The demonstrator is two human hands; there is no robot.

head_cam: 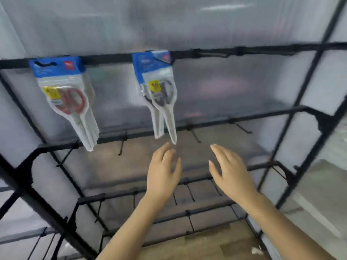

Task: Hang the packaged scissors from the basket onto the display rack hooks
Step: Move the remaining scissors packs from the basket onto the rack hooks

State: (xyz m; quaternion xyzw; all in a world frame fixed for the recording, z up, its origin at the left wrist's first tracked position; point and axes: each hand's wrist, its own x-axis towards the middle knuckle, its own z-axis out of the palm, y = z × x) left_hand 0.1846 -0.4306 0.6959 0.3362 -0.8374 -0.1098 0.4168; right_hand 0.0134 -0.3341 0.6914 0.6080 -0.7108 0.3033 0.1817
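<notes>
Blue-carded scissor packs (157, 91) hang by their header slots from 2 top-rail hooks of the display rack (225, 53), so the left hand (161, 173) and right hand (229, 171) hover beneath, fingers loose, holding nothing, basket unseen.

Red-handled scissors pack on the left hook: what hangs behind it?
Behind the red-handled scissors pack more packs hang, their edges fanning out lower right. Their count and handle colours are covered by the front pack.
</notes>
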